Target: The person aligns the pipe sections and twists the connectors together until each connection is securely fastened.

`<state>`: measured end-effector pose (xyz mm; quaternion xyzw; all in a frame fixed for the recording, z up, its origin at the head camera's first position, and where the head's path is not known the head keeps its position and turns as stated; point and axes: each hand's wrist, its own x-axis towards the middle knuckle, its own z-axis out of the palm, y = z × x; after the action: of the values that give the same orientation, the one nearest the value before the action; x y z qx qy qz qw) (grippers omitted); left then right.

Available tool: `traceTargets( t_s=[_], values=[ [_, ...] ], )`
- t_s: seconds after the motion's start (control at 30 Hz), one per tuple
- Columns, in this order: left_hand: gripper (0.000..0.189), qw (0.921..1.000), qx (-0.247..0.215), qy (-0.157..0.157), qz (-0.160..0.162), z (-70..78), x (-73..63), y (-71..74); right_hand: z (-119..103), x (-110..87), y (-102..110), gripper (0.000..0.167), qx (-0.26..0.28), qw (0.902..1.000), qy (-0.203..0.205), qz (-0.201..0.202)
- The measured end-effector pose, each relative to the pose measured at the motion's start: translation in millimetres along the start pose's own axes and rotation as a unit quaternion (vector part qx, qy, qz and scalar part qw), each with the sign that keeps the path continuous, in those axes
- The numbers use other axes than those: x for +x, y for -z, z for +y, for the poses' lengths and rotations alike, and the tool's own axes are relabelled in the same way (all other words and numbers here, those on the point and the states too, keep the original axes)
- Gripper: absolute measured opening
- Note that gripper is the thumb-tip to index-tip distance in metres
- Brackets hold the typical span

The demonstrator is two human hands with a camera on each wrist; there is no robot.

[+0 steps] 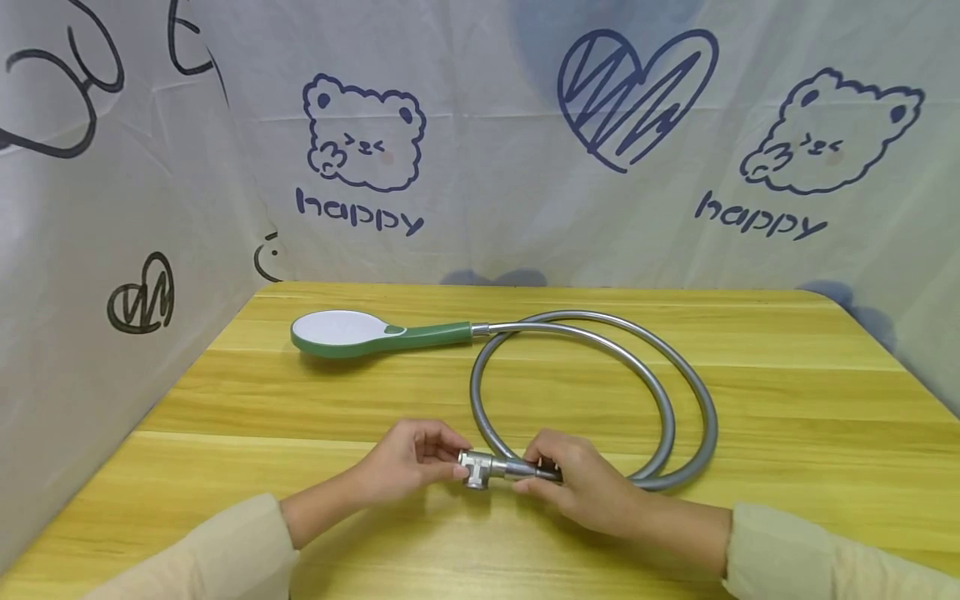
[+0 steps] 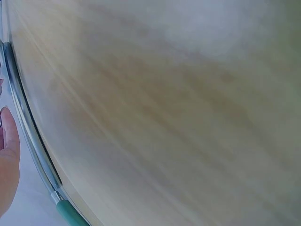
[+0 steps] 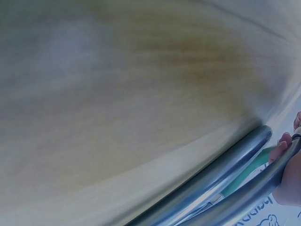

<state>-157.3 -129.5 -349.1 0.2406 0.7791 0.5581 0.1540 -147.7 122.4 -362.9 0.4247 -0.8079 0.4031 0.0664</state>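
Note:
A chrome tee fitting [image 1: 476,468] sits at the end of a grey shower hose [image 1: 705,408], low in the middle of the head view. My left hand [image 1: 411,458] pinches the fitting's left end between thumb and fingers. From the right, my right hand [image 1: 581,483] grips the metal hose end [image 1: 519,469] beside the fitting. The hose loops behind both hands and runs to a green shower head [image 1: 345,333] with a white face, lying at the back left. Only part of the left hand [image 2: 8,160] and part of the right hand [image 3: 288,174] show in their wrist views.
Everything lies on a yellow wood-grain table [image 1: 225,467]. White cloth [image 1: 495,200] with drawn bears, hearts and lettering hangs behind the table's back edge and along its left side. The coiled hose takes up the table's middle and right of middle.

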Motion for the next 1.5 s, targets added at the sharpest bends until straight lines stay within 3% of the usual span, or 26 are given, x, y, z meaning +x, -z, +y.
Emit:
traceTargets(
  t_s=[0.67, 0.9, 1.1, 1.5],
  values=[
    [0.024, 1.0, -0.001, -0.006, -0.002, -0.7, 0.1, -0.7, -3.2, 4.4, 3.6, 0.008, -0.038, 0.9972, -0.031, -0.057],
    [0.025, 1.0, -0.004, -0.004, -0.006, -1.1, -0.3, -1.4, -2.8, 3.4, 3.6, 0.009, -0.036, 0.9977, -0.023, -0.053],
    [0.025, 1.0, -0.005, -0.004, -0.006, -1.0, 0.0, -1.4, -4.0, 3.6, 3.7, 0.01, -0.02, 0.9978, -0.042, -0.046],
    [0.025, 0.9999, -0.007, -0.009, -0.007, -2.5, 0.1, -1.7, -5.5, 2.4, 3.4, 0.026, -0.022, 0.9979, -0.044, -0.043]
  ],
)
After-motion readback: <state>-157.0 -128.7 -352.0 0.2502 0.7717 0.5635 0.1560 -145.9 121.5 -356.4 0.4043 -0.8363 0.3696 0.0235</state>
